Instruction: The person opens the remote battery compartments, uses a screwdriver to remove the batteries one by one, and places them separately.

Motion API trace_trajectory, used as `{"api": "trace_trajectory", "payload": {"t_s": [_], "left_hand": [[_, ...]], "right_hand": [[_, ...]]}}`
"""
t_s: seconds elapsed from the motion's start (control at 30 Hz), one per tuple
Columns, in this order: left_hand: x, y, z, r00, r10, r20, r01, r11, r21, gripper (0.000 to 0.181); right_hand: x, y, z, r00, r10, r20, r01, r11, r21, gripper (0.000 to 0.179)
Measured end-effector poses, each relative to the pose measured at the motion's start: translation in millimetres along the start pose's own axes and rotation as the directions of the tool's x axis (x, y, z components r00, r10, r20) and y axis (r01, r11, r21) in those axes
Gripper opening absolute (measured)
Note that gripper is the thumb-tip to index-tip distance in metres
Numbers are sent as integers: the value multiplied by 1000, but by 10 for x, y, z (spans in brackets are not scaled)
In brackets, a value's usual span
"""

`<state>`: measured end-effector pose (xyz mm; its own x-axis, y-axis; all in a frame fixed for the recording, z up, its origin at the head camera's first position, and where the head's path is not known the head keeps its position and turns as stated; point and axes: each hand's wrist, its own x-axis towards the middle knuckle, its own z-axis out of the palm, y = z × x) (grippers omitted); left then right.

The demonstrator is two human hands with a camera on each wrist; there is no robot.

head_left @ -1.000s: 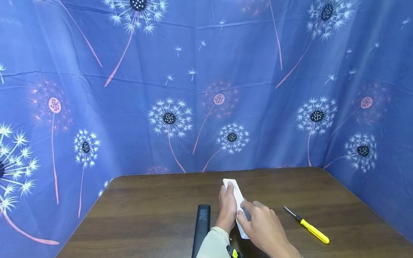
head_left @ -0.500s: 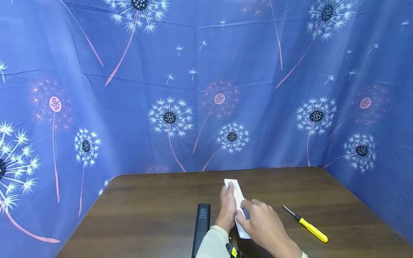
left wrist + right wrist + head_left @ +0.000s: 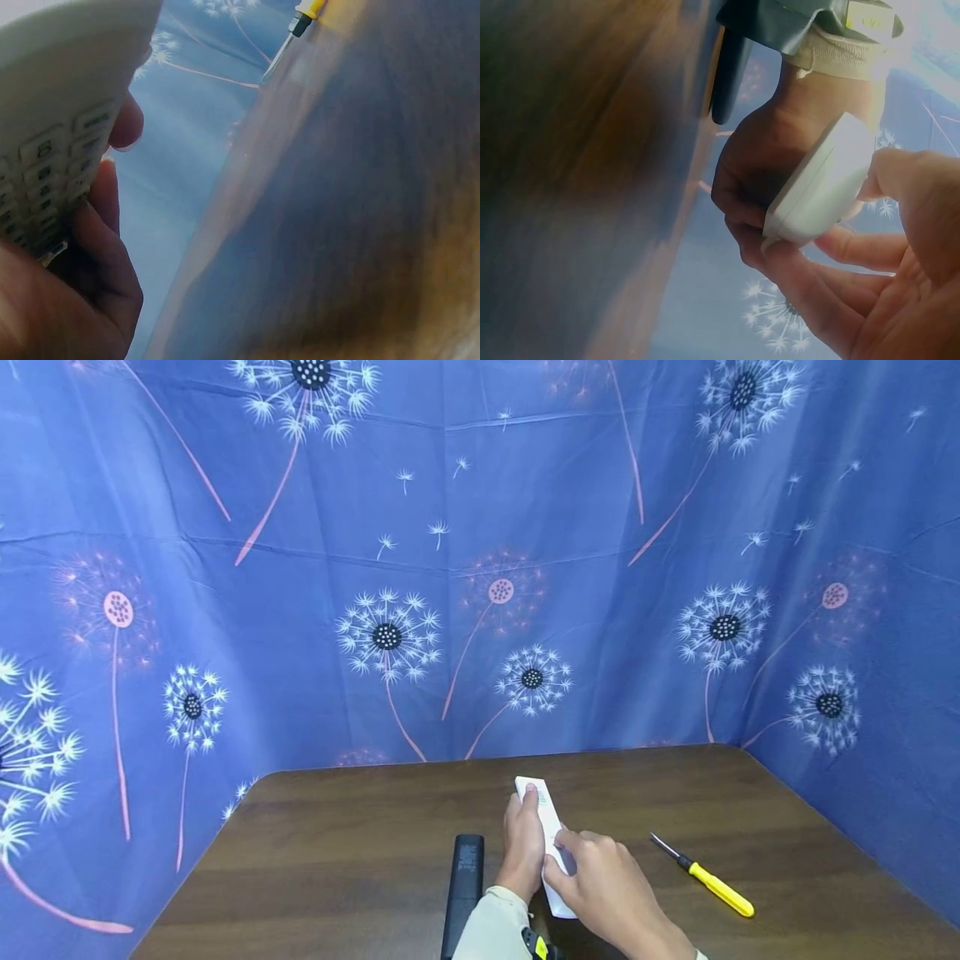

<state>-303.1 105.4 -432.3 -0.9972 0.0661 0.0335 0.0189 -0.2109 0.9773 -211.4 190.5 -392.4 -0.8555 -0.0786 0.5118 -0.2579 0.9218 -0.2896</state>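
A white remote control [image 3: 551, 817] is held above the table, its flat back toward the head camera. Rows of number buttons on the remote control [image 3: 45, 176] face down and show in the left wrist view. My left hand [image 3: 523, 843] grips it along its left side, thumb lying on the upper back. From the right, my right hand [image 3: 603, 885] pinches the lower half, with thumb and index finger on the back. In the right wrist view the rounded end of the remote control [image 3: 821, 184] sits between the right thumb and fingers.
A long black device with a printed label [image 3: 467, 877] lies on the brown table [image 3: 337, 860], left of the left forearm and partly behind its sleeve. To the right lies a screwdriver with a yellow handle [image 3: 716, 889]. A blue dandelion-print cloth [image 3: 480, 527] hangs behind.
The head view has shifted slightly, so everything sits a little further left in it. Both hands keep almost the same hold on the remote control.
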Motion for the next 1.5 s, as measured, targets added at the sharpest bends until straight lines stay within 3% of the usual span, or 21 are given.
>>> {"api": "trace_trajectory", "payload": {"t_s": [0.5, 0.73, 0.93, 1.2, 1.5], "left_hand": [[8, 45, -16, 998, -46, 47, 45, 999, 25, 47], [15, 47, -31, 998, -41, 39, 40, 999, 23, 47], [28, 52, -5, 998, -50, 28, 50, 999, 8, 45], [-30, -6, -53, 996, -70, 56, 67, 997, 48, 46], [6, 27, -50, 995, -27, 99, 22, 998, 51, 47]], "right_hand": [[33, 61, -37, 995, 72, 72, -80, 990, 112, 21], [47, 76, -18, 998, 43, 52, -50, 988, 146, 12], [48, 78, -16, 997, 51, 57, -59, 988, 145, 14], [-2, 95, -2, 994, 61, 86, -77, 978, 192, 9], [43, 144, -5, 996, 54, 73, -71, 967, 246, 9]]}}
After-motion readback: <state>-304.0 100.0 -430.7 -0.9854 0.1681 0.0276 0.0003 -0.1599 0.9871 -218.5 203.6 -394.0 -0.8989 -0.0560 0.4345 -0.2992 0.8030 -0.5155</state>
